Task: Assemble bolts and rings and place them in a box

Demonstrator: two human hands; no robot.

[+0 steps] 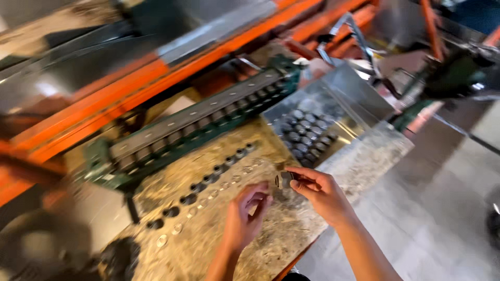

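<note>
Right hand [317, 190] pinches a dark nut [284, 180] at frame centre, over the board [208, 244]; left hand [245, 216] curls loosely below. Best to keep it square, in line with the row [208, 179].

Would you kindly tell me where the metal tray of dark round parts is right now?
In the head view, the metal tray sits right of centre at the board's far right end, beyond the right hand.

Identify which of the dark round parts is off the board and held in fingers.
The dark round part pinched by the right hand. The others lie in a row on the board or heaped in the metal tray.
</note>
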